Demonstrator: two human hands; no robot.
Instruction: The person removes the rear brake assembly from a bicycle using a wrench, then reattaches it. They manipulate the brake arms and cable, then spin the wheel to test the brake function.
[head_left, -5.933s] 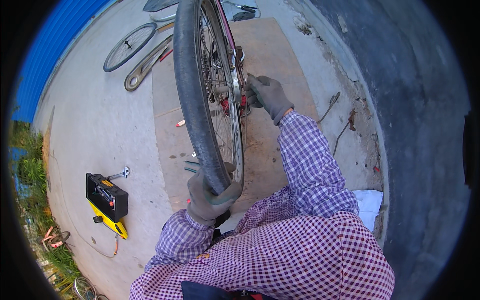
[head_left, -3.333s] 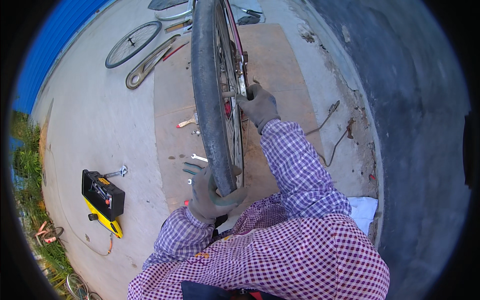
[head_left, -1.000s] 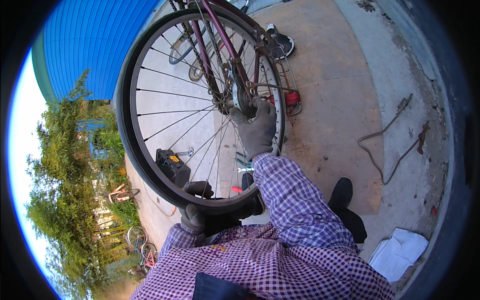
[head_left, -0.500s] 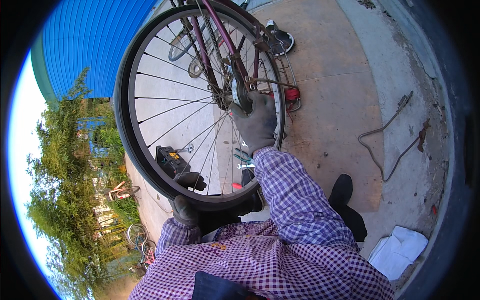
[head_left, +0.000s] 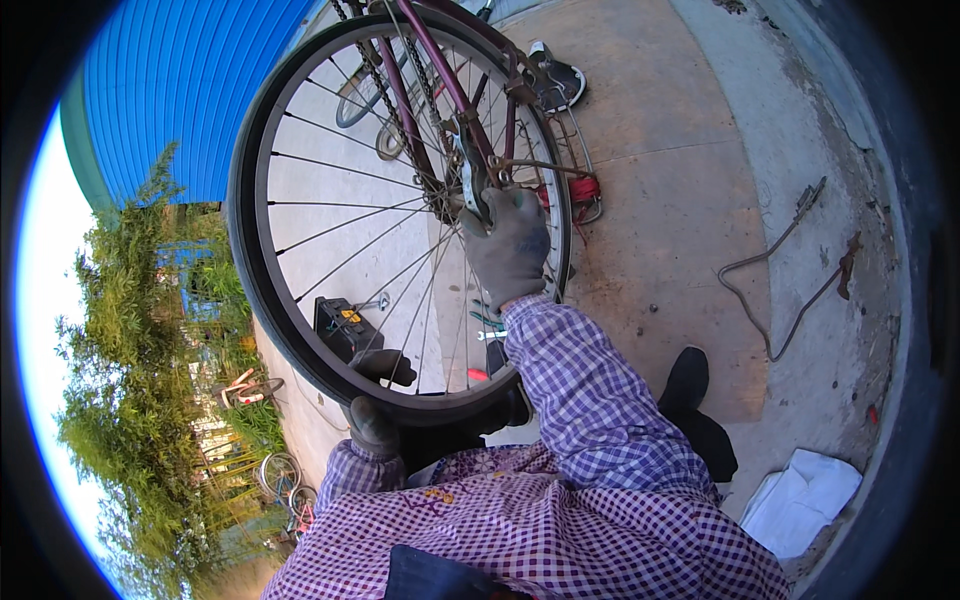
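Note:
A bicycle wheel (head_left: 262, 250) with a black tyre stands before me in a dark purple frame (head_left: 448, 75). My gloved right hand (head_left: 507, 245) is closed round the lower end of a silver pliers-like tool (head_left: 466, 180) beside the hub. The tool lies along the frame tube by the axle; its exact kind is hard to make out. My gloved left hand (head_left: 374, 427) is closed on the tyre's near lower edge, its fingertips partly hidden. A rusty chain (head_left: 372, 72) runs up from the hub on the left.
Seen through the spokes, a black toolbox (head_left: 335, 325), a spanner (head_left: 492, 335) and green-handled pliers (head_left: 486, 314) lie on the ground. To the right are a bent metal rod (head_left: 750, 320) and a white sheet (head_left: 800, 500). A dark shoe (head_left: 562, 85) sits beyond the wheel.
The spokes have turned slightly, moving down on the left side. My right hand has shifted a little and still grips the tool; my left hand stays at the tyre.

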